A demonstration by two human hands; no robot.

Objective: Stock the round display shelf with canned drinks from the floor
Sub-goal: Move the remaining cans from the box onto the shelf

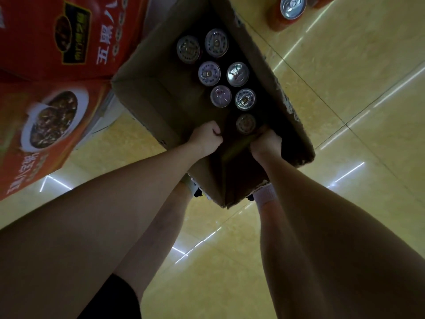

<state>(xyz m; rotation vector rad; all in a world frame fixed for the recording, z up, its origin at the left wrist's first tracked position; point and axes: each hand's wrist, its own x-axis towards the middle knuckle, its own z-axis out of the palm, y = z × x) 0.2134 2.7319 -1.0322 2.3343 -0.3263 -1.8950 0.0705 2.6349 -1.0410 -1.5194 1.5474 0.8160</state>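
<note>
A: Cans [237, 74], seven of them, stand upright in the open cardboard box [147, 93] on the yellow tiled floor [345, 88], clustered toward its far and right side.

B: And the hands?

A: Left hand [205, 139] is curled tight over the near edge of the box, gripping the cardboard. Right hand [266, 143] grips the same near edge, just beside the nearest can; its fingers are hidden inside the box.

B: Anything else around?

A: One more can with an orange body [292, 8] stands on the floor, well apart from the box at the top right. Red printed cartons [57, 42] with food pictures sit to the left, touching the box's left wall. The person's feet show beneath the box's near corner.
</note>
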